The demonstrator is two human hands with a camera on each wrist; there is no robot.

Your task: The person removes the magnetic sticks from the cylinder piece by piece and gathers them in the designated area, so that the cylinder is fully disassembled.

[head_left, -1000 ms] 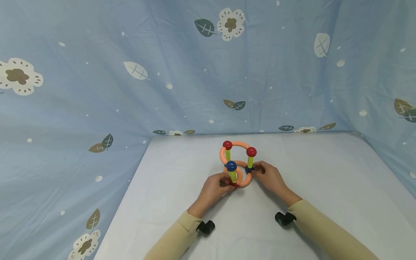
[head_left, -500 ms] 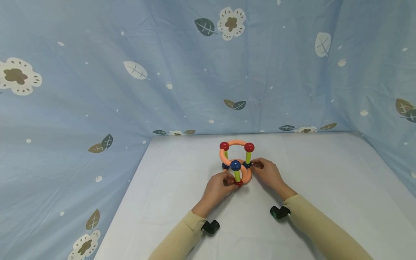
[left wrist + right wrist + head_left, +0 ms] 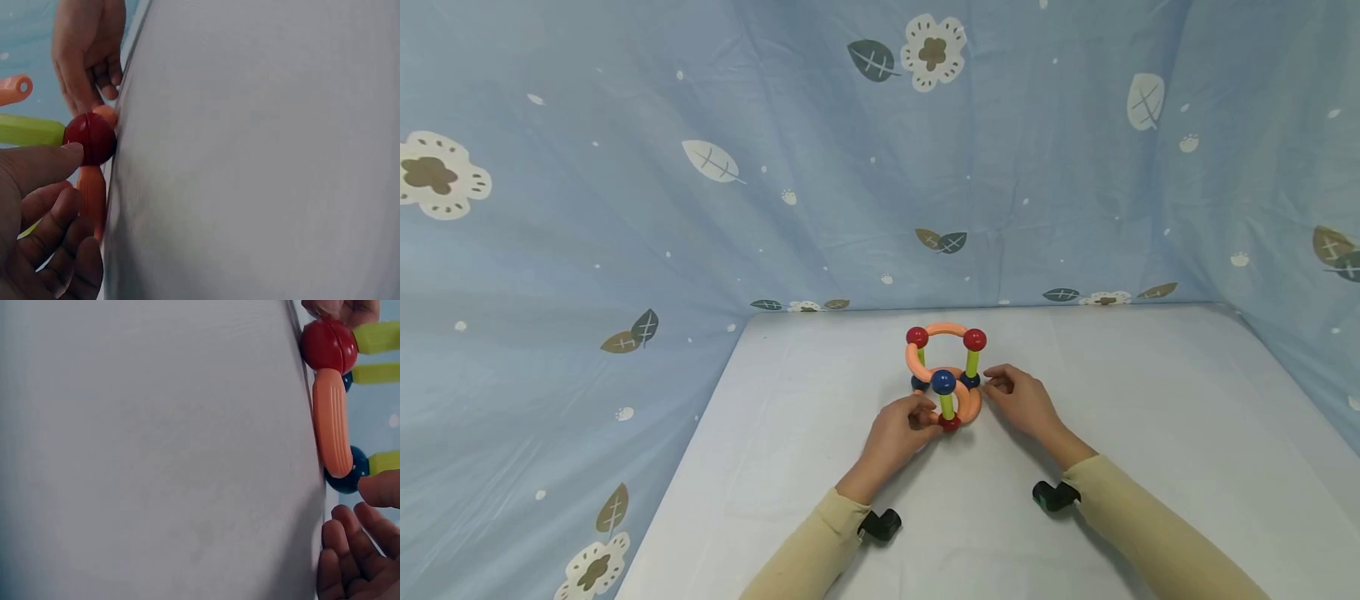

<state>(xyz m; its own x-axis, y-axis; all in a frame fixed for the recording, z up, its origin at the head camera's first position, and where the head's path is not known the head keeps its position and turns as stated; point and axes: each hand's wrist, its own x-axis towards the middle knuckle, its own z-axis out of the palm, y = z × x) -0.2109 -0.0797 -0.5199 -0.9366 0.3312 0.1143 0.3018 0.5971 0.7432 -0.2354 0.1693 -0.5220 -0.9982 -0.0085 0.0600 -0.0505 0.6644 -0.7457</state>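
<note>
A toy frame of magnetic sticks and balls stands on the white table. Its curved orange sticks (image 3: 917, 363) form an upper and a lower ring, joined by upright yellow-green sticks (image 3: 972, 364). At its near corner a red ball (image 3: 950, 422) lies low, with a blue ball (image 3: 943, 382) above it. My left hand (image 3: 898, 432) holds the frame by that low red ball, thumb against it in the left wrist view. Beside the low blue ball (image 3: 970, 380) on the right, my right hand (image 3: 1022, 408) has loosely bent fingers, slightly apart from the frame in the head view.
The white table (image 3: 1150, 417) extends around the frame. A blue patterned curtain (image 3: 820, 167) hangs behind and along the left side. Small black cameras (image 3: 880, 525) sit at both wrists.
The frame has turned slightly and shifted a little away, its near corner moving right with my left hand. My right hand followed it, then drew back slightly from the low blue ball.
</note>
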